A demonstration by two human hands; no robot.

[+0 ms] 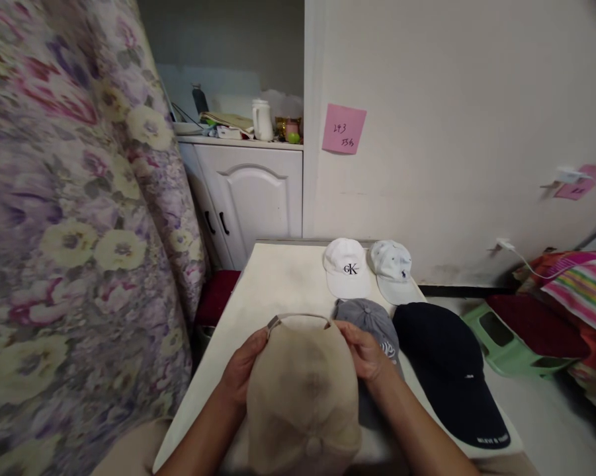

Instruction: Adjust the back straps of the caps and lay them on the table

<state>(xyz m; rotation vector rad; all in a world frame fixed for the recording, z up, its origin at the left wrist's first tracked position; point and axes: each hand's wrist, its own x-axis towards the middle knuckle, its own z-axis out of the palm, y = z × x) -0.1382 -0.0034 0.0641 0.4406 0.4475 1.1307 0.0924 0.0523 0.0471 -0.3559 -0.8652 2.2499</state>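
A beige cap (305, 390) is held up over the near part of the table, its back strap at the far side. My left hand (245, 363) grips its left edge by the strap, and my right hand (364, 350) grips the right edge. Partly behind my right hand and forearm lies a grey cap (364, 315). Farther back are a white cap with black letters (344, 261) and a pale cap with a small dark logo (391, 264). At the right is a dark navy cap (444, 357), its brim toward the table's near right corner.
The cream table (272, 277) stands against the wall. A floral curtain (79, 231) hangs at the left, beside a red-seated stool (215, 297). Behind is a white cabinet (258, 192) bearing a white jug (262, 120). A green stool (501, 340) stands at the right.
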